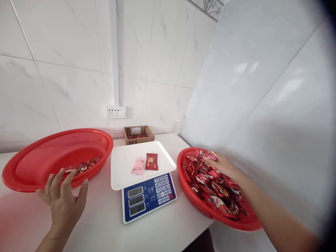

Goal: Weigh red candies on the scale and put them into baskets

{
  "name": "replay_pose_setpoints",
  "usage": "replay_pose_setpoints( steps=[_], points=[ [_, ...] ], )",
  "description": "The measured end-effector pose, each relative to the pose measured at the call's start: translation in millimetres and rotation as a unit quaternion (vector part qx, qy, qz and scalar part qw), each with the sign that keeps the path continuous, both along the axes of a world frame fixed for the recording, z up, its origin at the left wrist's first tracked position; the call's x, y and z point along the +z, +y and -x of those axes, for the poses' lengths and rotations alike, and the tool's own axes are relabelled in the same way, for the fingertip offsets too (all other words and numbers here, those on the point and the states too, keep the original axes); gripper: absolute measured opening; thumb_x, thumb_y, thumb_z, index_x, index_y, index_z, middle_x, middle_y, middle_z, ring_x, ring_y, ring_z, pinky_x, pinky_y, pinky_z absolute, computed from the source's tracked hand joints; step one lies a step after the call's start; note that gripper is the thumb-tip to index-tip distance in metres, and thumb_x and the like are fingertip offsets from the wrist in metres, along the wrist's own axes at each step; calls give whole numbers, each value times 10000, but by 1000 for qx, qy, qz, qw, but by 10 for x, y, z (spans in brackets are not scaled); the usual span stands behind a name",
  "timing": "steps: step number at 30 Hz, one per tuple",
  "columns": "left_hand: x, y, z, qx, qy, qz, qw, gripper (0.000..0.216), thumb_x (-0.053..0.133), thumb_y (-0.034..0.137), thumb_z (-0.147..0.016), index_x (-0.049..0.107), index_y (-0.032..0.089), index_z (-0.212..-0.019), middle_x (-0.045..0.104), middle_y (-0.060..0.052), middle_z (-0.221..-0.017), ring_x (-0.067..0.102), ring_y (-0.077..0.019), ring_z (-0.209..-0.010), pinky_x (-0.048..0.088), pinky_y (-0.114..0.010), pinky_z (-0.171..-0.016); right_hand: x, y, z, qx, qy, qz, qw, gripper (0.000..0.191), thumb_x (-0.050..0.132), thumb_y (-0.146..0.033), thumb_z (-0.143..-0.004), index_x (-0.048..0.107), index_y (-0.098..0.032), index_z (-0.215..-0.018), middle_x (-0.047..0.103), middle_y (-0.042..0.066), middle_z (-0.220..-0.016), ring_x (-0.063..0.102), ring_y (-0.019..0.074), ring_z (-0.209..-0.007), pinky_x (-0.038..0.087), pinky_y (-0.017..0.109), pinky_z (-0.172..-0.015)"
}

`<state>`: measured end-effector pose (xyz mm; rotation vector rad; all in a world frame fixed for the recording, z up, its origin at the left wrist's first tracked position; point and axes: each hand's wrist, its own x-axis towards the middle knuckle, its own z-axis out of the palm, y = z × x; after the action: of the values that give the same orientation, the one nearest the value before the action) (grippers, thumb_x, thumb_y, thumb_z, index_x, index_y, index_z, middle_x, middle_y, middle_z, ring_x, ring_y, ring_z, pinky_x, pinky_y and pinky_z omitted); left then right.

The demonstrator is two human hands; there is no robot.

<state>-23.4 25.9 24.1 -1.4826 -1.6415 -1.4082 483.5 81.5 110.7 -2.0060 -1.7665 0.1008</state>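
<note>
My left hand (pixel 64 199) hovers open, fingers spread, just in front of the large red basket (pixel 34 168) on the left, which holds a few red packets (pixel 82 167). My right hand (pixel 223 166) rests on the heap of red candy packets (pixel 215 190) in the right red basket (pixel 207 211), fingers curled round some packets at the far side. Between the baskets stands a blue digital scale (pixel 148 197) with a white tray (pixel 123 168). A pink packet (pixel 138 165) and a red packet (pixel 152 161) lie on the tray.
A small cardboard box (pixel 138 134) sits at the back against the tiled wall, below a wall socket (pixel 117 112). A clear plastic bottle (pixel 176 127) stands in the corner. A white wall closes in the right side. The right basket overhangs the white table's edge.
</note>
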Motion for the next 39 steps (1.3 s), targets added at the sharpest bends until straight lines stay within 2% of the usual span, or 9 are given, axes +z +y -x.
replay_pose_setpoints(
  steps=[7,11,14,17,22,27,33,35,39],
  points=[
    [12,9,29,1,8,-12,1000,497,513,362,-839,419,257,-1315,409,-90,-1390,293,-307,-1317,146,-522,-1068,33,-42,45,-48,-30,68,996,491,386,-618,-782,689,-232,-794,732,94,-845,666,305,-852,496,392,-748],
    [4,11,33,-8,27,-16,999,495,529,332,-840,424,234,-1314,425,-110,-1374,308,-309,-1308,160,-514,-1068,55,-90,42,-61,-18,64,996,462,414,-595,-775,675,-223,-859,728,91,-899,663,295,-867,495,377,-749],
    [3,7,28,-12,36,-18,999,480,531,318,-843,441,207,-1302,444,-128,-1354,316,-314,-1303,167,-517,-1066,54,-121,16,-15,2,54,998,369,526,-511,-736,651,-235,-946,719,60,-972,657,271,-894,491,354,-775],
    [3,17,22,-14,33,-16,999,474,531,309,-848,454,183,-1298,446,-146,-1352,318,-321,-1302,164,-528,-1064,26,-144,-27,14,0,59,998,398,594,-421,-695,623,-249,-1053,690,42,-1073,637,263,-960,485,346,-817],
    [-30,77,33,-28,32,-53,998,484,544,356,-829,490,188,-1280,479,-152,-1329,350,-339,-1280,151,-553,-1054,17,-179,-94,-4,-60,94,994,469,547,-287,-712,567,-216,-1176,626,68,-1201,596,265,-1053,453,362,-895],
    [-43,89,60,-24,26,-64,997,495,588,345,-799,507,183,-1260,467,-155,-1339,335,-348,-1286,161,-566,-1046,129,-210,-23,6,-45,73,996,420,504,-354,-749,585,-233,-1143,647,56,-1168,600,278,-1042,454,398,-893],
    [-63,43,56,-14,32,-10,999,411,568,287,-825,513,158,-1211,454,-185,-1325,298,-331,-1305,133,-538,-1064,200,-58,577,79,18,18,997,388,488,-437,-768,614,-228,-1070,684,46,-1088,617,269,-1006,457,379,-882],
    [-79,28,55,-10,21,13,1000,383,541,305,-843,509,165,-1199,448,-180,-1327,284,-328,-1312,106,-543,-1067,156,39,892,124,30,7,992,351,506,-417,-769,622,-240,-1049,687,39,-1080,617,254,-998,456,358,-874],
    [-99,8,71,6,11,33,999,349,514,324,-858,507,178,-1176,442,-167,-1327,274,-319,-1318,97,-550,-1065,8,264,1546,214,51,46,974,296,526,-358,-768,633,-246,-1020,712,23,-973,644,214,-880,476,314,-767]
  ],
)
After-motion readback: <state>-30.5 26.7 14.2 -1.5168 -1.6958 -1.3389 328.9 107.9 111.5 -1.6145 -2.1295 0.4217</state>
